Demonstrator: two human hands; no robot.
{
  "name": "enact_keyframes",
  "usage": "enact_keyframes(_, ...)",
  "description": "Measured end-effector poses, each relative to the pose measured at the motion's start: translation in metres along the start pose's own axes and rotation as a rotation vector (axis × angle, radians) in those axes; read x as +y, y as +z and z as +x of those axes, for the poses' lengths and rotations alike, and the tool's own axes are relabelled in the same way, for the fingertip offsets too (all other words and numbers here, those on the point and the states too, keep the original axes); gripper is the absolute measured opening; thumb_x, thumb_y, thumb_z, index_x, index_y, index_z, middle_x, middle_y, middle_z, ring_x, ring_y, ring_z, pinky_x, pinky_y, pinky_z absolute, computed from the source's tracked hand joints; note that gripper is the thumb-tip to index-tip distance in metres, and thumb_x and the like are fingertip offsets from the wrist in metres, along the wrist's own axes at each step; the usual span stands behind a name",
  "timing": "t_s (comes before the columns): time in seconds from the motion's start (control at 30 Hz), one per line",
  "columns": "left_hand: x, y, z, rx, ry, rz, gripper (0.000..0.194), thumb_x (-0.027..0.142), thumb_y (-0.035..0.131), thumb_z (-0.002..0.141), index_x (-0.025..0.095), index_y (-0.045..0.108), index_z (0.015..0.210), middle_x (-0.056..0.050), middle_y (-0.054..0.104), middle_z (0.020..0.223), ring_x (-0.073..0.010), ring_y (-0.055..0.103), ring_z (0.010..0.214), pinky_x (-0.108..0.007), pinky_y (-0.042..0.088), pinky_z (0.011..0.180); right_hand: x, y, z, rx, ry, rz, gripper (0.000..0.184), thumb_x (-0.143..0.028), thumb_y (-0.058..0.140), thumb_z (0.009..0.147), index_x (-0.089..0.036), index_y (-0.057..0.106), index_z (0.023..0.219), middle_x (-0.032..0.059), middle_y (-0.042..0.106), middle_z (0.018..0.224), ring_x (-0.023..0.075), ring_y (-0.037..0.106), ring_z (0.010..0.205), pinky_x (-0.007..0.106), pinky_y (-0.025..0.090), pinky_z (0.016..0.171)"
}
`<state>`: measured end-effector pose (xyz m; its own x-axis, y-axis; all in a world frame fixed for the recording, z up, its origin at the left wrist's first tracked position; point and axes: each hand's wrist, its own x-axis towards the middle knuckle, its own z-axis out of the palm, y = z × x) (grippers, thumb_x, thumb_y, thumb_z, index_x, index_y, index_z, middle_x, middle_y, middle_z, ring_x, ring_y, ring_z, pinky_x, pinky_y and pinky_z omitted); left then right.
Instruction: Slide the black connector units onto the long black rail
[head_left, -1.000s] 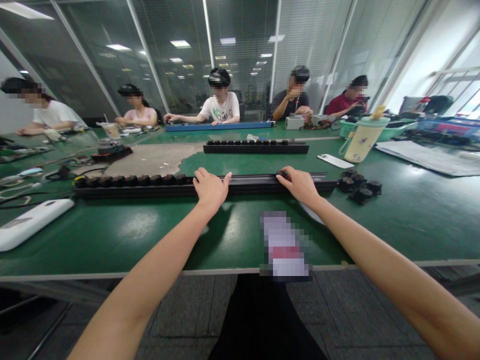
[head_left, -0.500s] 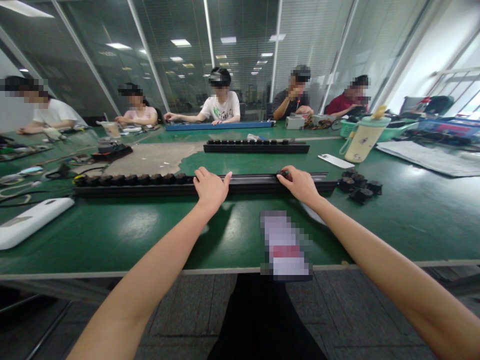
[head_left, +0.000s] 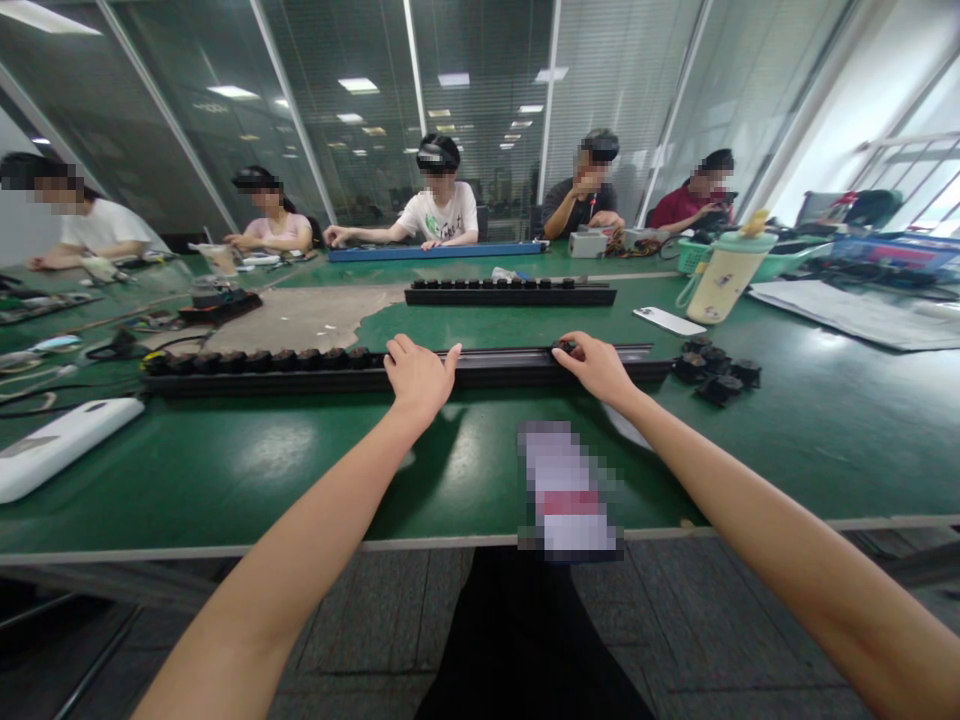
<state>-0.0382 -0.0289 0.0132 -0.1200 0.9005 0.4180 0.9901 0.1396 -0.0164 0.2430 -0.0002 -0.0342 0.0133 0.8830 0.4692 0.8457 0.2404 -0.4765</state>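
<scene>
A long black rail (head_left: 495, 372) lies across the green table, with a row of small black knob-like parts (head_left: 259, 360) along its left half. My left hand (head_left: 421, 378) is over the middle of the rail, fingers curled on its far side and thumb out to the right. Farther right, my right hand (head_left: 598, 368) is closed, pinching a small black part (head_left: 564, 347) at the rail's top channel. The fingers hide some of that part. Several similar loose black parts (head_left: 720, 375) lie beyond the rail's right end.
Near the front edge lies a blurred-out phone (head_left: 566, 490). A white power bank (head_left: 60, 450) sits at left. Behind are a second black rail (head_left: 510, 296), a white phone (head_left: 669, 321) and a yellow tumbler (head_left: 724, 285). Several people (head_left: 442, 205) sit across the table.
The whole view has shifted very slightly. Both hands and the rail keep the same places relative to each other.
</scene>
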Motion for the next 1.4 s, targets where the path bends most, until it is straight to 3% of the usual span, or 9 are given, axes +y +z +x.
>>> enact_keyframes(1.4, -0.0002, -0.0050, -0.0005, -0.026, 0.008, -0.008, 0.088, 0.059, 0.030, 0.110, -0.020, 0.058, 0.138, -0.037, 0.053, 0.141, -0.0441, 0.049, 0.133, -0.049, 0.046, 0.112, 0.0019, -0.0030, 0.0027, 0.001, 0.003, 0.005, 0.032, -0.040, 0.061, 0.096, -0.017, 0.071, 0.116, 0.0118, 0.076, 0.100, 0.0262, 0.069, 0.093, 0.038, 0.050, 0.092)
